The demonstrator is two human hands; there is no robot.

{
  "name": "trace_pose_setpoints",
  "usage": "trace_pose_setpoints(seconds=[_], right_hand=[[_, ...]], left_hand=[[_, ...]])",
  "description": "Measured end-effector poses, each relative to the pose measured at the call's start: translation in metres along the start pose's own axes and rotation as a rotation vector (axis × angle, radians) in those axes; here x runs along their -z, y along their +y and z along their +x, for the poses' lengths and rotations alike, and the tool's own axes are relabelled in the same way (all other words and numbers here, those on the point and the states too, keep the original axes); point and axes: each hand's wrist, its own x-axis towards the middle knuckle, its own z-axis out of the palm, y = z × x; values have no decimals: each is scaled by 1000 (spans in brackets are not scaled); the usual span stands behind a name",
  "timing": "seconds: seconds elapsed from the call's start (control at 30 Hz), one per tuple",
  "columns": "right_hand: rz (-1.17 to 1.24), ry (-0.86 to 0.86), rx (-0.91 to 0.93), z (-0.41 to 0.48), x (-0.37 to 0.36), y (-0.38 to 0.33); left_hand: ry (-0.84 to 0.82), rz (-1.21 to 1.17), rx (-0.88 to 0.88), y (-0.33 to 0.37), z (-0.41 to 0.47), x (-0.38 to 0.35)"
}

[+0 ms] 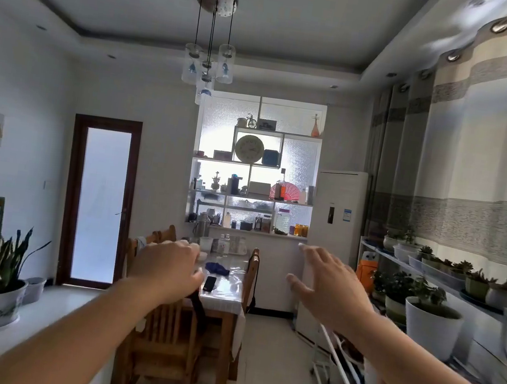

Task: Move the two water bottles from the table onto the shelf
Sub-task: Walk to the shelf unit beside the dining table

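Observation:
Two clear water bottles (pixel 223 245) stand close together at the far end of the dining table (pixel 228 285), among cups and jars. Behind the table a white glass-backed shelf unit (pixel 249 197) holds a clock, a pink fan, bottles and jars. My left hand (pixel 168 269) is raised in front of the table's near left side, fingers curled loosely, holding nothing. My right hand (pixel 325 282) is stretched out to the right of the table with fingers spread and empty. Both hands are well short of the bottles.
Wooden chairs (pixel 162 337) flank the table; a black phone (pixel 209 283) and blue cloth (pixel 217 268) lie on it. A white floor air conditioner (pixel 333 234) stands right of the shelf. Potted plants on racks (pixel 431 324) line the right wall. A door (pixel 99 203) is at left.

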Motion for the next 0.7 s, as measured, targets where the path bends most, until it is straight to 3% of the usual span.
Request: trace_pose_setpoints(seconds=[0.1,0.7], right_hand=[[-61,78,-1,40,-23,6],[-137,68,-97,243,-169,43]], left_hand=[[43,23,-28,-20,37,-20],[34,20,-158,-95,244,-172]])
